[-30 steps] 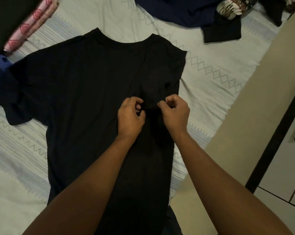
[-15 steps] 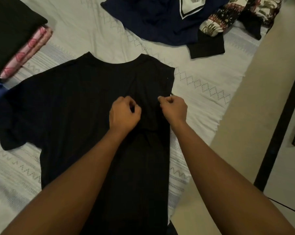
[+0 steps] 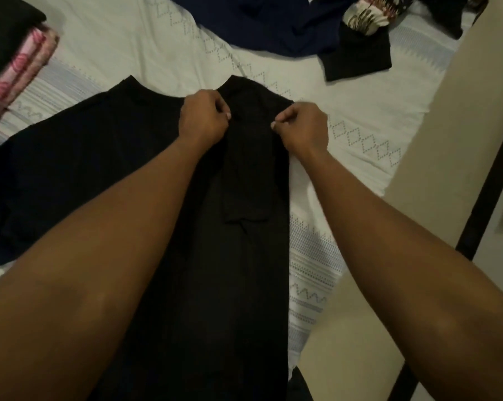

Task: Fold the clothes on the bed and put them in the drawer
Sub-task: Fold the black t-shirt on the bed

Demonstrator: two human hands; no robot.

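Observation:
A black t-shirt point(image 3: 105, 169) lies flat on the white bed sheet point(image 3: 146, 44), collar away from me. Its right side is folded inward, and the right sleeve lies as a narrow strip down the middle. My left hand point(image 3: 202, 118) pinches the cloth just right of the collar. My right hand point(image 3: 301, 127) pinches the folded edge at the right shoulder. Both fists are curled, thumbs against forefingers. The left sleeve spreads out at the far left.
Folded clothes, black on pink point(image 3: 16, 70), are stacked at the upper left. A navy garment point(image 3: 262, 21), a black piece point(image 3: 357, 57) and a floral cloth point(image 3: 366, 15) lie unfolded at the top. The bed's edge runs diagonally at right beside beige floor point(image 3: 453, 117) and a white cabinet with a dark frame point(image 3: 487, 175).
Both hands slid up the folded strip from mid-chest to the shoulder line near the collar, still pinching the cloth. The folded sleeve now lies straighter.

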